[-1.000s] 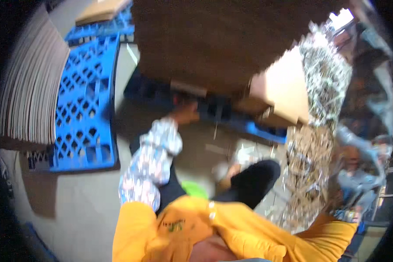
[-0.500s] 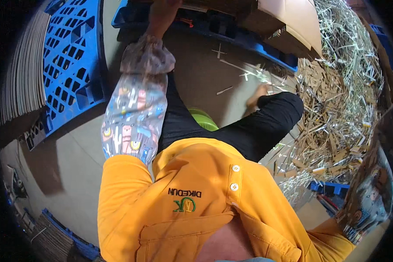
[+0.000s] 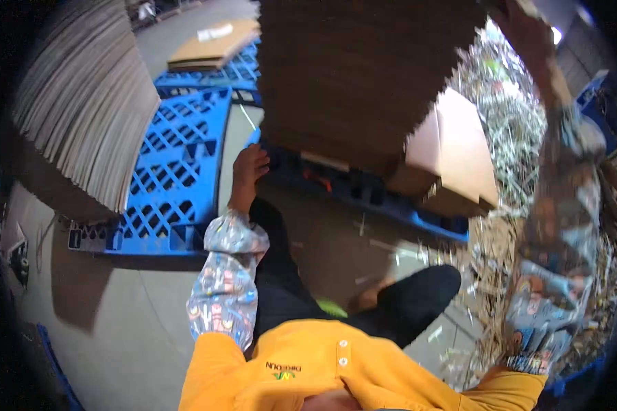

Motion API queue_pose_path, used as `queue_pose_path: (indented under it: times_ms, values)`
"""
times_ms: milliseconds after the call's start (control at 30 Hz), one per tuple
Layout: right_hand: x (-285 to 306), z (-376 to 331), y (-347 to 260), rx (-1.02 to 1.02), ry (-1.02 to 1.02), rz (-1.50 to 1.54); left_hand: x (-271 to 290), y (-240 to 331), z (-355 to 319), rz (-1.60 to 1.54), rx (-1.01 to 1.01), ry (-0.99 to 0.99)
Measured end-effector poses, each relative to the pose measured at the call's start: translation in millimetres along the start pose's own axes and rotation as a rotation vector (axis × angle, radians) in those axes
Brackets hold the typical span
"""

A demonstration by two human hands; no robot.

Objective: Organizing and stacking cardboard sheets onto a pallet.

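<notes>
My left hand is loosely bent, seemingly empty, near the dark stack ahead. My right hand is by its right edge, too dark to tell its grip. I judge I'm positioning my hands; shifting it calls for two-sided support. Count: one left stack, three blue pallets at least, one low stack farthest.
</notes>
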State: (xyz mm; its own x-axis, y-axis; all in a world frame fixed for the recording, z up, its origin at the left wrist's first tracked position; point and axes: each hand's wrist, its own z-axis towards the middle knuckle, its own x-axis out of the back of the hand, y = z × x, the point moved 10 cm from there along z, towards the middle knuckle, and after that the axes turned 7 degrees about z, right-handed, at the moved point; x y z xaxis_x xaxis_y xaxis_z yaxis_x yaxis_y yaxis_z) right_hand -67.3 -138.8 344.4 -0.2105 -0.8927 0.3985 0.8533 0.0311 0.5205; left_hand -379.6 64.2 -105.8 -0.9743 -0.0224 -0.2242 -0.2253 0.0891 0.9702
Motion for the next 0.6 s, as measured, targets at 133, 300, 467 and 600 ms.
queue_pose_path:
  times_ms: [133,300,467,600]
  values:
    - [25,20,39,0.016,0.121,0.005,45,131,24,-0.375,-0.203,-0.014]
    - [51,-57,72,-0.163,0.173,0.153,30,374,-139,0.222,-1.35,0.615]
    - [43,-81,83,-0.312,0.263,0.275,-128,412,-209,1.009,-2.083,0.836]
    - [42,-87,87,-0.352,0.337,0.329,-193,413,-208,1.134,-1.94,0.707]
